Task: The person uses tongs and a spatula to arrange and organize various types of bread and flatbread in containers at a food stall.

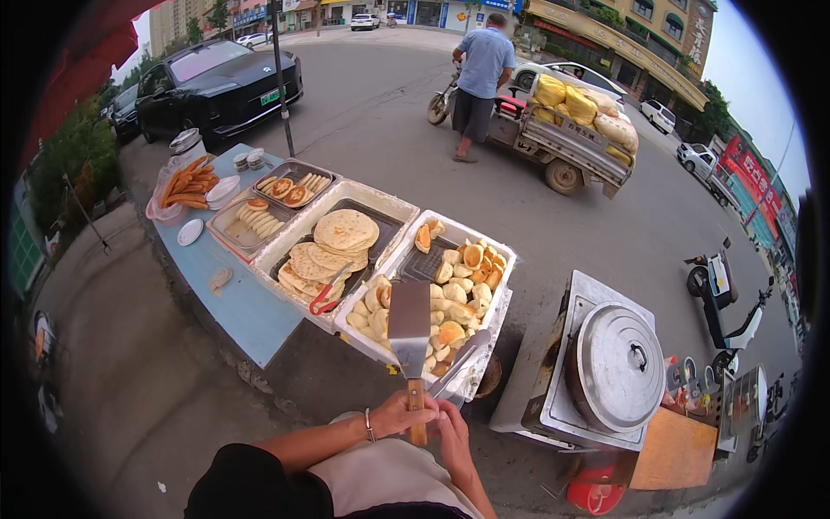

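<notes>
My left hand [403,415] grips the wooden handle of a wide metal spatula [410,318], its blade pointing away from me over a white foam box [508,272]. My right hand [452,431] meets the left fingertips beside the handle; whether it pinches anything is hidden. Metal tongs [462,362] rest across the box's near corner, just beyond my hands. Browned buns [454,292] fill much of that box. In the foam box to its left [266,263], flatbreads [345,231] lie stacked on a dark tray, with red-handled tongs [323,303] on them.
A blue tabletop [233,318] carries fried dough sticks [189,185] and metal trays of breads [249,224]. To the right stands a griddle stove with a round metal lid [619,366], near a wooden board [674,447]. Beyond, a person [483,71] stands by a loaded cargo tricycle [564,139].
</notes>
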Available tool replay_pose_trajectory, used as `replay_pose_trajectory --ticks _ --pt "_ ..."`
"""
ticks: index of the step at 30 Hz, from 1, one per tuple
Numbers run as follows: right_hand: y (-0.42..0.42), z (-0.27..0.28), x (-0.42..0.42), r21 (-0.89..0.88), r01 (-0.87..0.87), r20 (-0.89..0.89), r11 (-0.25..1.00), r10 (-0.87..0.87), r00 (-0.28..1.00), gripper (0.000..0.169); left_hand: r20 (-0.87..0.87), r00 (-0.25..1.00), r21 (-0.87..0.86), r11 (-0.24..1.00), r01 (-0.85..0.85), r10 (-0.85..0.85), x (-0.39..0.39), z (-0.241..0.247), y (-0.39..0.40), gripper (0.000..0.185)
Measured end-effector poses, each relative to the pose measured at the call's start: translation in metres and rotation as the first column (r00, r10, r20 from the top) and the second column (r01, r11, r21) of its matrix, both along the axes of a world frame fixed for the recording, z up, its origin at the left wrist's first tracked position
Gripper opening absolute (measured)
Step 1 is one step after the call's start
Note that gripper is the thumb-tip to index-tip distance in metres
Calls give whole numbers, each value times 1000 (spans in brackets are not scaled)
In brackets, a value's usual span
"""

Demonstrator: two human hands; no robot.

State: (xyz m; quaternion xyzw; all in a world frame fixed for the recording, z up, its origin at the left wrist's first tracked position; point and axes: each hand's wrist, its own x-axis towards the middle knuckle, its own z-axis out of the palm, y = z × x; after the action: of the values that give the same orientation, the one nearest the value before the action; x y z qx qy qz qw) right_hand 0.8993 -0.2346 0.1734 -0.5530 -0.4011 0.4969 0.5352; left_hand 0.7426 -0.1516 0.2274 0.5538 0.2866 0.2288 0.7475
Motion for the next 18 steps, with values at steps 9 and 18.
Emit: replay_pose_trajectory --ticks 9,18 --pt "49 12 -50 -49 -315 -564 948 234 792 43 54 998 23 999 -22 21 -54 -10 -2 12" --pt "107 45 -67 -127 125 -355 984 -162 921 28 178 984 -173 985 12 19 -79 -40 81 15"
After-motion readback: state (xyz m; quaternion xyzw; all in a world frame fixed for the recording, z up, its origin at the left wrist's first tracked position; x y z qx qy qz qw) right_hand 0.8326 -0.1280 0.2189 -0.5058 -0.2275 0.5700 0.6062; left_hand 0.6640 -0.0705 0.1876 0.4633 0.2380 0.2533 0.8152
